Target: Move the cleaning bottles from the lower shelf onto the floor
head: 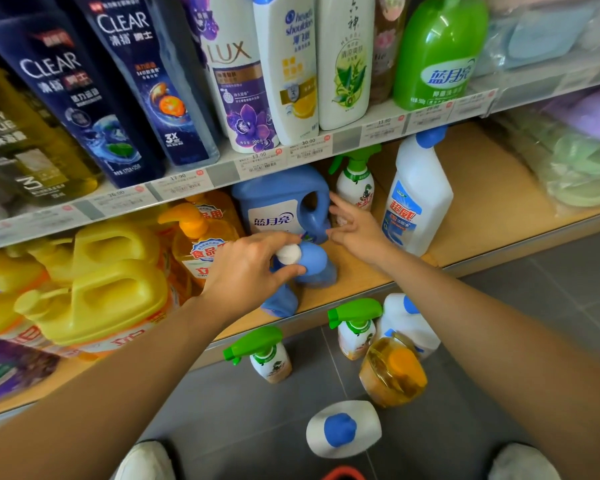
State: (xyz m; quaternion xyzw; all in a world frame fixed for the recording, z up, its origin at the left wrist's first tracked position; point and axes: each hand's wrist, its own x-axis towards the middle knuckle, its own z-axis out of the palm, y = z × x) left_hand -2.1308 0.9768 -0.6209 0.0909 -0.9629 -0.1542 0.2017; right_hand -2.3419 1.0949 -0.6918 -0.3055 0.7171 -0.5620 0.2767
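Bottles crowd the lower shelf (pixel 482 202) across the middle of the frame. Your left hand (pixel 250 271) sits at centre, thumb and fingers curled round the white-capped top of a small blue bottle (pixel 281 303) at the shelf's front edge; blur keeps you from telling whether it is upright or tipped. Just behind it stands a large blue jug (pixel 278 202) with a moulded handle. Your right hand (pixel 357 230) comes in from the lower right with its fingers spread wide, the tips right at that handle. Whether they touch it you cannot tell, and they grip nothing.

Right of the jug on the same shelf, a green-trigger spray bottle (pixel 355 183) stands at the back and a tall white bottle with a blue cap (pixel 418 199) stands nearer the front. To the left are an orange pump bottle (pixel 201 237) and yellow jugs (pixel 111 275).

Down on the grey floor (pixel 250 417), in the lower centre of the frame, five bottles are already set. Two sprayers with green triggers (pixel 269 355) (pixel 355 329) stand close to the shelf base, a white blue-capped bottle (pixel 407 320) is just right of the second sprayer, an amber bottle with an orange cap (pixel 392 372) is in front of that, and another white bottle topped in blue (pixel 343 429) sits nearest your shoes.

Along the top of the frame, the upper shelf (pixel 222 168) carries shampoo bottles.
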